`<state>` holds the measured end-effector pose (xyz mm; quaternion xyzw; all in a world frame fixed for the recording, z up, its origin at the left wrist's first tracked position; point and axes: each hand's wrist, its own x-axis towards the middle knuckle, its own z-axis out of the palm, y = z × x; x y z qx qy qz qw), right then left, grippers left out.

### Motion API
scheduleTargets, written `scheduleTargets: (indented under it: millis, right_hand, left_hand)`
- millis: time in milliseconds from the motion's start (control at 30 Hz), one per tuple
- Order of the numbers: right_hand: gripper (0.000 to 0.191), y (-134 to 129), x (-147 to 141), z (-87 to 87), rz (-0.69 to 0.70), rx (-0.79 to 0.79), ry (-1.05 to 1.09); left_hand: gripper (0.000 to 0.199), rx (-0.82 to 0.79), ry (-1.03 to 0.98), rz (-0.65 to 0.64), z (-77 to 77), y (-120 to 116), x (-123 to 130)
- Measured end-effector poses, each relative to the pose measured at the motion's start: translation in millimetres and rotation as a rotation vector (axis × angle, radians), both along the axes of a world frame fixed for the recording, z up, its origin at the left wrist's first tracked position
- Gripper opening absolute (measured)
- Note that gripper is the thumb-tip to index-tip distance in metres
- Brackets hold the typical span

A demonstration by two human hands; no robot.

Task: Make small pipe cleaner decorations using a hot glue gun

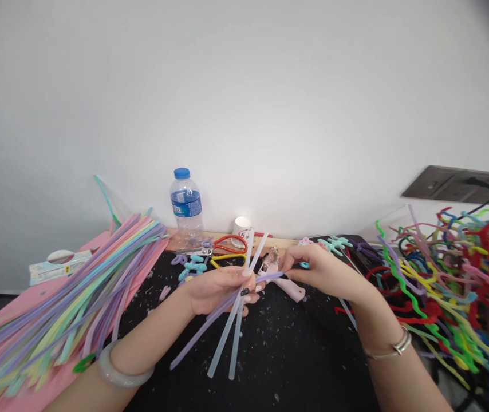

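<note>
My left hand (223,288) is closed around a purple pipe cleaner (201,340) and two whitish translucent glue sticks (226,337), which cross in its grip. The sticks poke out above and below the fingers. My right hand (308,268) pinches the right end of the same purple pipe cleaner between thumb and fingertip. Just behind the hands lies a pale pink glue gun (290,287), partly covered by my right hand. Scissors with red and yellow handles (230,245) rest behind my left hand, beside turquoise twisted pipe-cleaner pieces (193,266).
Straight pastel pipe cleaners (81,292) are heaped on a pink surface at left, near a white packet (59,266). A tangle of coloured pipe cleaners (454,286) fills the right. A water bottle (186,203) and paper cup (241,229) stand by the wall. Scraps dot the black mat (296,360).
</note>
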<state>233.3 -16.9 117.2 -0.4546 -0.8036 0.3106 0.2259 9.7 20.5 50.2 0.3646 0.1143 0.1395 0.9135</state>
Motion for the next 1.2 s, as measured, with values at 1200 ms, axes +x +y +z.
scheduleTargets:
  millis: [1200]
  right_hand:
    - [0.012,9,-28,-27.1,0.166,-0.002,0.097]
  left_hand:
    - [0.032,0.081,0.148,-0.066,-5.5,-4,3]
